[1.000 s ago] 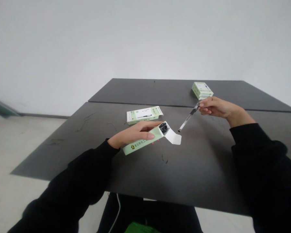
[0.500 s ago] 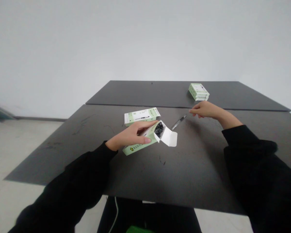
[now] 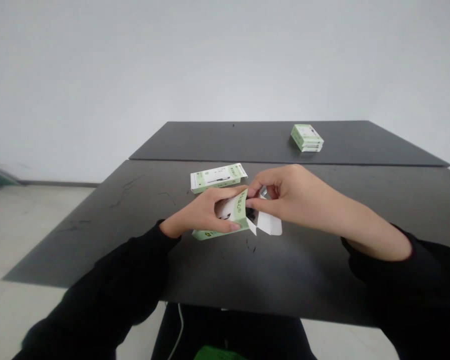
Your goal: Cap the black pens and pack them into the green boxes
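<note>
Item 1: pale green and white pen box [image 3: 239, 212], open at one end, tilted above the desk [image 3: 303, 270]. Printed with a pen picture, characters on the green end band and a small circled mark; the wording is too small to read. Dark contents [image 3: 251, 214] show in its mouth; white flap [image 3: 270, 223] folded out.
Left hand [image 3: 200, 212]: grip closed round item 1.
Right hand [image 3: 292, 195]: thumb and forefinger nearly together at the mouth; whether this grip holds anything cannot be told.
Item 2: matching box [image 3: 218, 177], lying just beyond, pen picture uppermost.
Item 3: stacked matching boxes [image 3: 307, 137], far right; lettering illegible.
</note>
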Tool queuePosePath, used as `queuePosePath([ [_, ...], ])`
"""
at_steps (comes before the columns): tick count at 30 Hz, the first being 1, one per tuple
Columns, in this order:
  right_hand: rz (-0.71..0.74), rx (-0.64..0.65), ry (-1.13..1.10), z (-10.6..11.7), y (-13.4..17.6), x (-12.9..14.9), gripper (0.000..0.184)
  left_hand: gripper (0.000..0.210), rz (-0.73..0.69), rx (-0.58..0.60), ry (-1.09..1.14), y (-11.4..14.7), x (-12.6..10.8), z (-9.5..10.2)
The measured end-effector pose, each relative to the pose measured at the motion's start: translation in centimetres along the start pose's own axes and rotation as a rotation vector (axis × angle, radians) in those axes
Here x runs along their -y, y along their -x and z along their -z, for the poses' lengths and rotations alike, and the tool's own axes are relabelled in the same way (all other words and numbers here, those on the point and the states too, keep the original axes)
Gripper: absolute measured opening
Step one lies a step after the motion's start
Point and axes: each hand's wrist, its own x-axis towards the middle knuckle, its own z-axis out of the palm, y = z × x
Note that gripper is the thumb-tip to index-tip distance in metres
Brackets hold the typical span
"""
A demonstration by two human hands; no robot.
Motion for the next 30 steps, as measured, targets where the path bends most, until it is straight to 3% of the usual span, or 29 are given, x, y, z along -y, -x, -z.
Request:
queuePosePath([
  [7,0.020,0.068,0.020,-0.2,-0.2,-0.2,0.016,0.083,0.013,-0.164,-0.066,0.4,0.4,-0.1],
  [12,0.165,0.042,-0.010,-1.1,-0.5,-0.2,0.019,0.086,0.013,-0.233,-0.146,0.5,0.4,-0.4],
  [21,0.012,0.062,-0.065,-0.7,-0.2,0.5,0.014,0.091,0.029,-0.284,-0.231,0.7,0.6,-0.7],
  [26,-0.057,0.061,-0.164,1.5,0.4,-0.1,0.015,0.091,0.018,-0.259,-0.262,0.6,0.5,-0.5],
  [30,-0.136,-0.049,-0.135,5.6,1.6,-2.2,0.029,0.091,0.011,-0.253,-0.277,0.5,0.9,-0.1],
])
